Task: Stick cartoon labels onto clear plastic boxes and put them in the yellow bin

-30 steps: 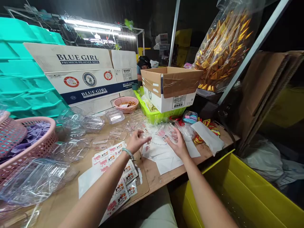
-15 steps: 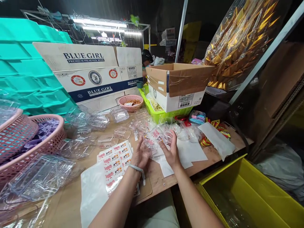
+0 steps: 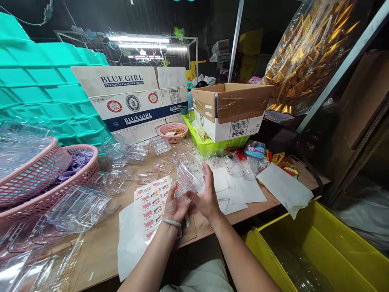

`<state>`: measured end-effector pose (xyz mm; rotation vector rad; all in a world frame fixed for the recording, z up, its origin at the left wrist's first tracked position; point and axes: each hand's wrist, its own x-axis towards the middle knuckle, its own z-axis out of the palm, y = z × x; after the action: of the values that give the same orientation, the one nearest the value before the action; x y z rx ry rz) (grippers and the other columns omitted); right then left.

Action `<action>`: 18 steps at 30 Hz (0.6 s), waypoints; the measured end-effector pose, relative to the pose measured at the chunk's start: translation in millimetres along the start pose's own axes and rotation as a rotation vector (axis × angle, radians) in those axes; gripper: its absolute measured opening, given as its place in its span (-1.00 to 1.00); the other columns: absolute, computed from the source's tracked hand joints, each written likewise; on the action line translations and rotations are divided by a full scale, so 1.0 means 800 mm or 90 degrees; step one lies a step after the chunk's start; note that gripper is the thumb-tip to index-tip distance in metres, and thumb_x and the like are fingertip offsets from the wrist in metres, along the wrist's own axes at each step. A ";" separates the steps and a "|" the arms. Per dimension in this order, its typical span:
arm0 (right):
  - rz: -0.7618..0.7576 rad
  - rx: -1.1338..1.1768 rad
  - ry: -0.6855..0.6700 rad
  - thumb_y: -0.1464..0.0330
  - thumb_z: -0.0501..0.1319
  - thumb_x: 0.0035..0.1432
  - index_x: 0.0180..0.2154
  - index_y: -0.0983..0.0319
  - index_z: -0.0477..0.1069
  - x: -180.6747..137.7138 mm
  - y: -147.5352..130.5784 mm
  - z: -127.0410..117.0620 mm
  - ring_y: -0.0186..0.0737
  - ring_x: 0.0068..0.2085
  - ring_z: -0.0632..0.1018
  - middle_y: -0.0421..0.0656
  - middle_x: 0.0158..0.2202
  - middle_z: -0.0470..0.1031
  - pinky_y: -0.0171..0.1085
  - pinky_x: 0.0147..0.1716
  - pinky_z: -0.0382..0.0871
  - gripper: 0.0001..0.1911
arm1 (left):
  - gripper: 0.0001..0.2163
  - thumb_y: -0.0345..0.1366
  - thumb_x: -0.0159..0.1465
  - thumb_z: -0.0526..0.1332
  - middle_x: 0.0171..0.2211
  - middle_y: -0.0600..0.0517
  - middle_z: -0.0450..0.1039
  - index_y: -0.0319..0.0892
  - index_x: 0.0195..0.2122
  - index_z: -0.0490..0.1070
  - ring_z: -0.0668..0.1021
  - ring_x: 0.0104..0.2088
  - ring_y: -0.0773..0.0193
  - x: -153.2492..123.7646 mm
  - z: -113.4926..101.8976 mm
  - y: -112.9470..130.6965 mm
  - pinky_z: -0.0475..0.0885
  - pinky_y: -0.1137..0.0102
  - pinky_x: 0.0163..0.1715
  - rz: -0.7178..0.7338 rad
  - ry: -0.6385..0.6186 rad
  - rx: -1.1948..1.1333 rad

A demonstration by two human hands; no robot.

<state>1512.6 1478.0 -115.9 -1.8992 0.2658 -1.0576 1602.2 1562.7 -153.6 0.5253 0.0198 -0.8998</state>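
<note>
A clear plastic clamshell box (image 3: pixel 191 173) is tilted up between my two hands over the table's front part. My left hand (image 3: pixel 176 206) cups its lower left side, thumb raised, with a pale band on the wrist. My right hand (image 3: pixel 207 198) grips the right side, fingers pointing up and thumb across the lower edge. Some fingers are hidden behind the plastic. Just left of my left hand lie sheets of cat stickers (image 3: pixel 153 205) with pink print. White backing paper (image 3: pixel 243 190) lies to the right of my right hand.
Loose clear boxes (image 3: pixel 80 209) spread along the left and middle. Pink baskets (image 3: pixel 82 178) stand at left before turquoise crates (image 3: pixel 57 77). A carton (image 3: pixel 243 105) rests on a green basket (image 3: pixel 209 148). A yellow bin (image 3: pixel 328 243) sits below the table at right.
My hands have come closer together, and the box between them is turned and tilted upward. The right hand has shifted left toward the left one. My view has swung slightly left.
</note>
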 end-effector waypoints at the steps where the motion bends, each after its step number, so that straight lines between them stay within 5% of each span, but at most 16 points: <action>1: -0.007 0.005 0.015 -0.15 0.15 0.02 0.29 0.19 -0.11 -0.001 0.006 -0.009 0.03 0.30 0.12 0.04 0.30 0.03 0.04 0.25 0.05 -0.03 | -0.69 -0.19 0.26 0.17 -0.12 -0.11 0.53 -0.17 -0.01 0.38 0.56 -0.06 0.11 -0.001 0.000 0.000 0.43 0.16 0.01 0.003 0.018 -0.019; 5: 0.002 -0.094 0.214 -0.08 0.12 0.12 0.26 0.18 -0.03 -0.008 0.036 -0.069 0.03 0.30 0.12 0.03 0.28 0.07 0.12 0.26 -0.06 -0.19 | -0.79 -0.25 0.28 0.13 -0.18 -0.14 0.54 -0.19 -0.11 0.41 0.58 -0.12 0.07 0.001 0.005 -0.007 0.46 0.07 -0.07 0.020 0.089 -0.059; 8: 0.077 -0.101 0.130 -0.03 0.06 0.19 0.27 0.14 -0.02 -0.011 0.054 -0.094 0.01 0.30 0.14 0.01 0.29 0.06 0.10 0.22 0.06 -0.28 | -0.82 -0.26 0.26 0.14 -0.21 -0.14 0.54 -0.18 -0.16 0.42 0.59 -0.16 0.07 0.010 0.008 -0.023 0.47 0.03 -0.09 -0.003 0.097 -0.054; 11: 0.126 -0.127 -0.013 -0.05 0.17 0.08 0.20 0.11 0.15 -0.010 0.068 -0.077 0.05 0.28 0.17 0.01 0.29 0.06 0.06 0.18 0.15 -0.27 | -0.86 -0.30 0.24 0.17 -0.26 -0.06 0.54 -0.15 -0.19 0.43 0.59 -0.21 0.14 0.020 0.009 -0.038 0.49 0.11 -0.13 0.017 0.058 -0.041; 15: 0.136 -0.182 0.088 0.02 0.30 -0.01 0.21 0.13 0.10 -0.008 0.080 -0.046 0.05 0.19 0.27 0.03 0.16 0.22 0.05 0.09 0.27 -0.19 | -0.85 -0.31 0.21 0.23 -0.28 0.00 0.55 -0.14 -0.18 0.44 0.59 -0.26 0.22 0.024 0.014 -0.040 0.50 0.22 -0.16 0.031 0.046 -0.009; 18: 0.112 -0.160 0.088 0.07 0.28 0.04 0.17 0.09 0.16 -0.011 0.071 -0.044 -0.03 0.14 0.32 -0.03 0.09 0.24 -0.05 -0.01 0.37 -0.31 | -0.76 -0.25 0.23 0.23 -0.21 -0.04 0.55 -0.14 -0.08 0.44 0.58 -0.21 0.22 0.017 0.024 -0.030 0.48 0.30 -0.14 0.053 -0.005 0.002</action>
<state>1493.5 1429.6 -158.9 -1.9819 0.6599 -1.0757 1589.1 1531.8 -150.5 0.5216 -0.0111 -0.8213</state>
